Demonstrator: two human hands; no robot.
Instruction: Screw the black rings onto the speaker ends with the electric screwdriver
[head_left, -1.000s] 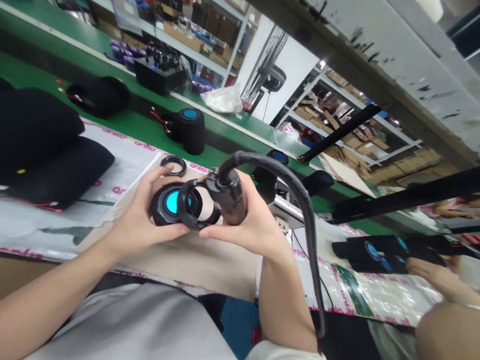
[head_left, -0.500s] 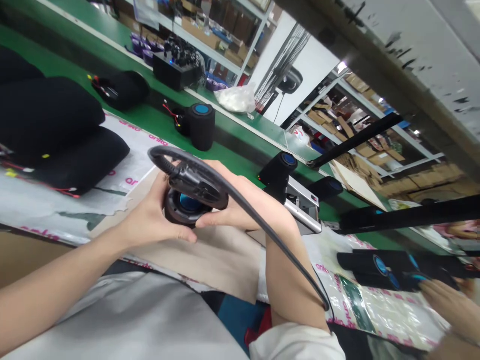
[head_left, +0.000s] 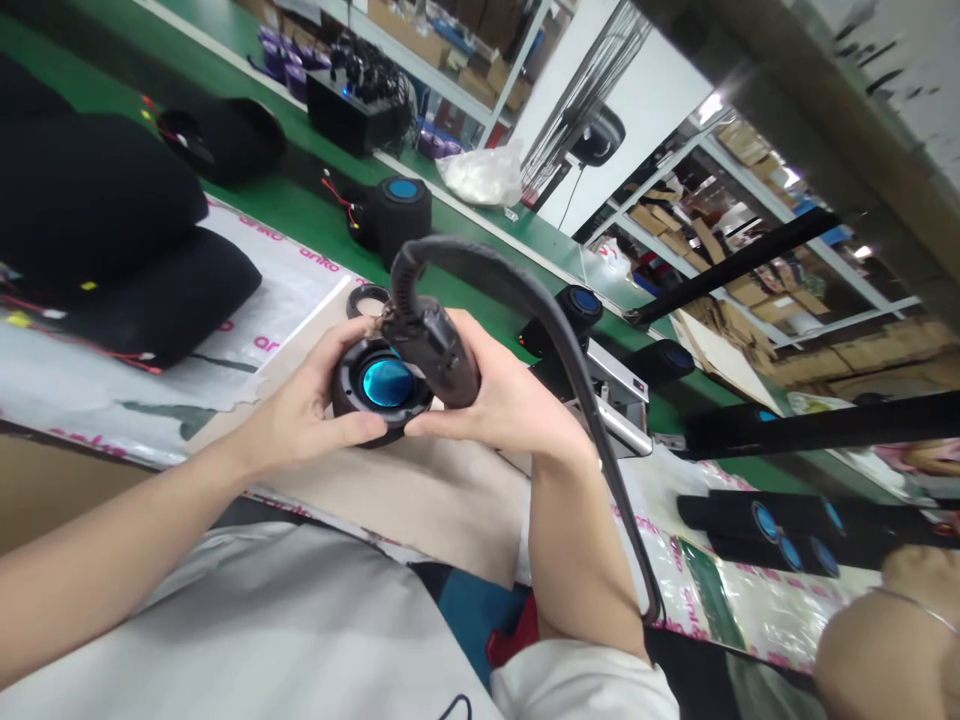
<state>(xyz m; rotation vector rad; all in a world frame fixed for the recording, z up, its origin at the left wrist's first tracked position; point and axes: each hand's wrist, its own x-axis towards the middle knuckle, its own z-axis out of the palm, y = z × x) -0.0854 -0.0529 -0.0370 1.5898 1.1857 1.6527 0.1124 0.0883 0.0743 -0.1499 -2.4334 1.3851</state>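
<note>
Between my hands is a round black speaker [head_left: 386,385] with a shiny blue disc in its upturned end. My left hand [head_left: 304,405] wraps around its left side, with the thumb along the near rim. In my right hand [head_left: 502,390] is a black corded electric screwdriver [head_left: 439,350], held at a tilt over the right of the speaker; its tip is hidden. My right thumb also touches the speaker's near rim. A thick black cable loops from the screwdriver over my right forearm. Just beyond the speaker lies a black ring [head_left: 367,300].
A brown sheet [head_left: 435,500] lies beneath my hands. Large black covers with wires [head_left: 127,270] are piled at left. Black speakers [head_left: 405,215] stand on the green bench [head_left: 480,265], near a silver fixture [head_left: 619,395]. Another person's arm [head_left: 892,640] is at right, beside more speakers.
The speaker's blue end has come into fuller view. The screwdriver has swung more upright and its cable loop has moved right. The black ring now shows. The other person's hand has left the right-hand speakers.
</note>
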